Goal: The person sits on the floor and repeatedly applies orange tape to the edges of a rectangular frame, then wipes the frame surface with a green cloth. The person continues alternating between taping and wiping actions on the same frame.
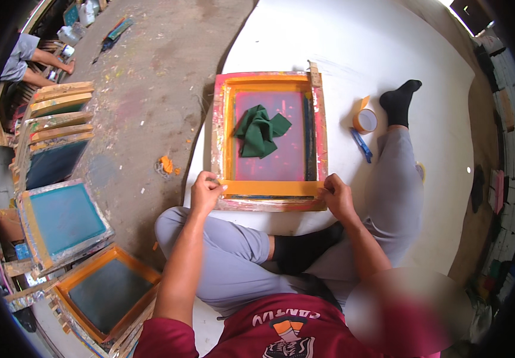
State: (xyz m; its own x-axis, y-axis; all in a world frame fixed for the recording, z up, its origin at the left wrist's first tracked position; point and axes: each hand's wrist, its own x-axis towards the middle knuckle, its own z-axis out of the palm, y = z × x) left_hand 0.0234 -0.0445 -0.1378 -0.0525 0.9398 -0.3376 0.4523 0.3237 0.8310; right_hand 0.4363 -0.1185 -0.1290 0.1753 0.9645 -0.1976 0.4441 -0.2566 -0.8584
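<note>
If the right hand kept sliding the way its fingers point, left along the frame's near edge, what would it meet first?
Probably the left hand, which presses the other end of the same orange tape strip. Nothing else lies on the strip between it and the right hand.

Cloth (pixel 261 131) in frame (pixel 269 79), tape roll (pixel 365 120) right

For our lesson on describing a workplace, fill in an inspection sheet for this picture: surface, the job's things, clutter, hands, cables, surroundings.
Surface: white sheet spread over a stained concrete floor.
Job's things: wooden screen frame with pink mesh, orange tape strip along its near edge, green cloth lying on the mesh.
Clutter: tape roll and blue cutter right of the frame.
Hands: left hand and right hand press the strip's two ends.
Cables: nothing seen.
Surroundings: stacked frames at left; another person's arm far left.
</note>
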